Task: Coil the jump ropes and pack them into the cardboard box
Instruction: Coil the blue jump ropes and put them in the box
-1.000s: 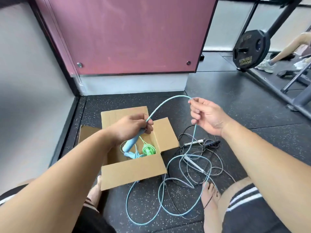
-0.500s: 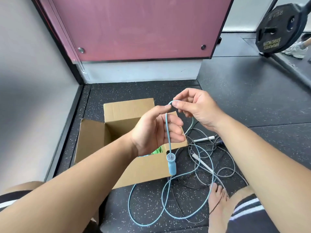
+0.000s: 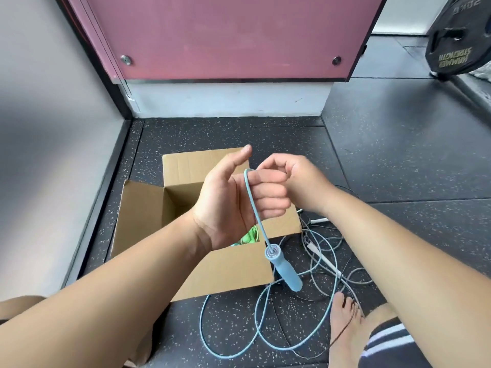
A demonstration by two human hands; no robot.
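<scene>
A light blue jump rope (image 3: 254, 208) hangs over the fingers of my left hand (image 3: 225, 205), which is held palm up above the open cardboard box (image 3: 220, 272). Its fingers curl loosely around the cord. My right hand (image 3: 300, 179) pinches the cord just behind those fingers. One blue handle (image 3: 283, 269) dangles below, at the box's right front corner. The remaining blue cord lies in loose loops (image 3: 228, 351) on the floor. A green jump rope (image 3: 249, 237) lies inside the box, mostly hidden by my left wrist.
Grey, white and black jump ropes (image 3: 324, 258) are tangled on the dark rubber floor right of the box. My bare foot (image 3: 345, 328) rests on them. A pink panel (image 3: 225, 35) stands behind the box, and a black weight plate (image 3: 457, 41) is at the far right.
My left hand let go of the blue handle, turned palm up and took the cord over its fingers. My right hand came in close. The handle now dangles lower.
</scene>
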